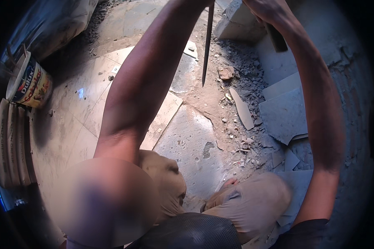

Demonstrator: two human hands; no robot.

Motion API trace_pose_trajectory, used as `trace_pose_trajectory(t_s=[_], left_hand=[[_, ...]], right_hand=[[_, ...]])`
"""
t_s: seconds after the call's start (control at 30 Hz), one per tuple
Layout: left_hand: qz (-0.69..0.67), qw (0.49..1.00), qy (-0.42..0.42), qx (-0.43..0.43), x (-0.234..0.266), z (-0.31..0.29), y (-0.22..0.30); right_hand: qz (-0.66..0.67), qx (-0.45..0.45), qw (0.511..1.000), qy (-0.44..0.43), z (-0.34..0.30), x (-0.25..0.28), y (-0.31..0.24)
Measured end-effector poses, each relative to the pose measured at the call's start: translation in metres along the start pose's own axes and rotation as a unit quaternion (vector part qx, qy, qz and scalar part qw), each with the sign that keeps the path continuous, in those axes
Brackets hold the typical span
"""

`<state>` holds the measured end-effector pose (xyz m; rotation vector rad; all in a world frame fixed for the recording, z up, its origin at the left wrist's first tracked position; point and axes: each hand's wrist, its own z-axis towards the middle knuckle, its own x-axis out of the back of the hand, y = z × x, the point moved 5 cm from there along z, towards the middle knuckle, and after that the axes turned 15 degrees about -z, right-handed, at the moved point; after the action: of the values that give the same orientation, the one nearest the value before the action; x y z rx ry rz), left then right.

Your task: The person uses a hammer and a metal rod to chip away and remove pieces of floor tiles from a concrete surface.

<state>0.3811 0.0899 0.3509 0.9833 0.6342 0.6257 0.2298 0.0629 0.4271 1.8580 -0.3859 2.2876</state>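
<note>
My left forearm (pixel 147 62) reaches up to the top edge, which cuts off the hand. A long dark pointed chisel (pixel 207 45) slants down from that hand, its tip above the dusty floor beside broken rubble (pixel 241 74). At the upper right, my right hand (pixel 270 10) is closed round a thick dark tool handle (pixel 276 38), like a hammer's; its head is out of view. Just left of this hand stands a pale block (pixel 238 23). Below the chisel lies a grey, pitted slab surface (pixel 187 145).
Broken tile pieces (pixel 284 114) lean along the wall at right. A narrow tile shard (pixel 241 108) rests on the rubble. On the left stand a paint bucket (pixel 31 83) and a row of upright flat slabs (pixel 12 143); plastic sheeting (pixel 56 27) covers something at the upper left.
</note>
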Motion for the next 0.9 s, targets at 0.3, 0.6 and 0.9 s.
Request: trace_pose_trajectory(t_s=[0.3, 0.6, 0.9], left_hand=[[0.072, 0.940, 0.327, -0.065, 0.227, 0.028, -0.036], [0.467, 0.825, 0.316, 0.050, 0.339, -0.024, 0.014], [0.475, 0.805, 0.313, 0.166, 0.391, -0.077, 0.019]], right_hand=[[0.013, 0.106, 0.994, -0.037, 0.138, -0.184, 0.075], [-0.064, -0.053, 0.977, -0.198, 0.171, -0.464, 0.198], [-0.072, -0.240, 0.950, -0.186, 0.189, -0.548, 0.176]])
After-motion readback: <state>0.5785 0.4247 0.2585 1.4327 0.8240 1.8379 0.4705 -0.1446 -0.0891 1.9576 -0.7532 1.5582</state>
